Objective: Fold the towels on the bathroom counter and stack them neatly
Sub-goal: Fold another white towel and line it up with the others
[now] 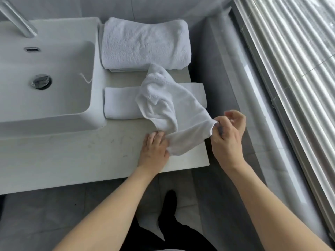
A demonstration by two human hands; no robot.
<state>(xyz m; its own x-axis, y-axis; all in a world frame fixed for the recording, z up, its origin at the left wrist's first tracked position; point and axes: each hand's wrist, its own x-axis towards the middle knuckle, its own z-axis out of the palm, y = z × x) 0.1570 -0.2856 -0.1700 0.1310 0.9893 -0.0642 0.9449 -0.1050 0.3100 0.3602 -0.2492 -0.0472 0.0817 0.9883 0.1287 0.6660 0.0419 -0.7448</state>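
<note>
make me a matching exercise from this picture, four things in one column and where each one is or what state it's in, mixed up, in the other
Things:
1. thick folded towel
2. flat folded towel
3. loose towel
4. drain

Places or states:
A. crumpled, held by both hands
B. in the bottom of the sink
C. at the back of the counter
D. lying partly under the loose towel

Pairs: 1-C, 2-D, 3-A, 4-B
</note>
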